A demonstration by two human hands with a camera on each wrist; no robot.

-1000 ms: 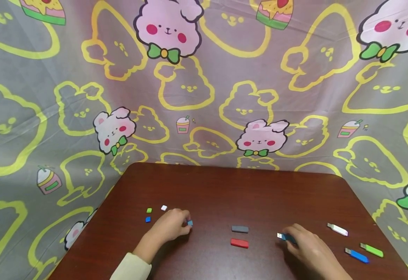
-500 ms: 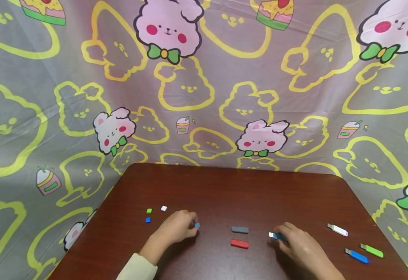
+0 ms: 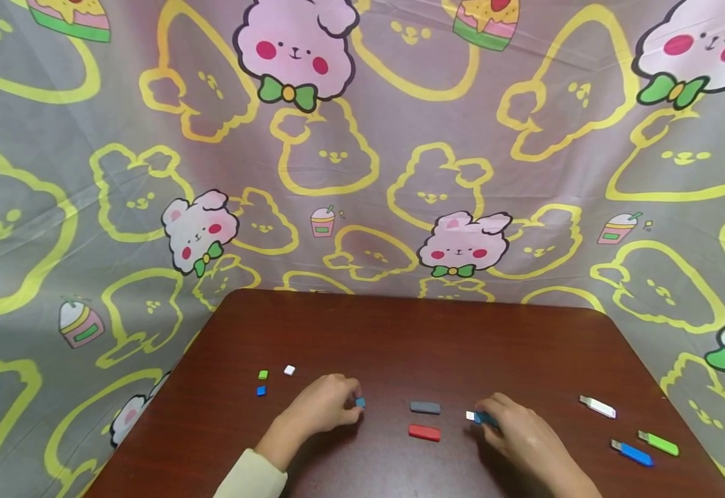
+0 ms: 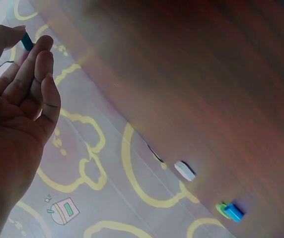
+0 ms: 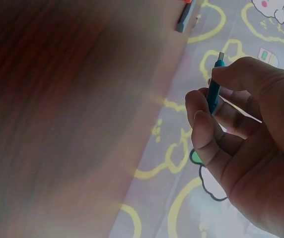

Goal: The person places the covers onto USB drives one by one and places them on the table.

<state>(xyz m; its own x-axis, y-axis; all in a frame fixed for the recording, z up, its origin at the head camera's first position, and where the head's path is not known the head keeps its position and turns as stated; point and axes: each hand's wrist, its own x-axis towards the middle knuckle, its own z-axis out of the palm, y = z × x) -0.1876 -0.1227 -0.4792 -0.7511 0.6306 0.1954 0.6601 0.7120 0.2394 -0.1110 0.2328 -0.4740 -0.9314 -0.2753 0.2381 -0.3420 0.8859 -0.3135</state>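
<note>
Right hand [image 3: 512, 430] pinches the teal stick [image 3: 485, 419] between thumb and fingers, its metal plug [image 3: 471, 416] sticking out past the fingertips and pointing at the left hand [image 3: 327, 404]. That left hand pinches the teal cap [image 4: 27, 41] between thumb and fingertips, its other fingers loosely bent; the cap and the plug are well apart.

Between the two hands, nearer the plug than the left fingertips, lie the grey stick [image 3: 425, 408] and the red stick [image 3: 424, 433], side by side, red on the near side.

Out to the right of the right hand are three more sticks with their plugs bare: the white stick [image 3: 599, 407] farthest forward, then the green stick [image 3: 658, 443] and the blue stick [image 3: 632, 454] next to each other.

Left of the left hand and a little forward sit the white cap [image 3: 290, 370], the green cap [image 3: 263, 375] and the blue cap [image 3: 261, 391]. A pale sleeve [image 3: 252, 476] covers the left forearm. Under both hands is the brown table [image 3: 369, 332]; beyond it hangs a grey cloth [image 3: 393, 117] printed with rabbits and yellow outlines
</note>
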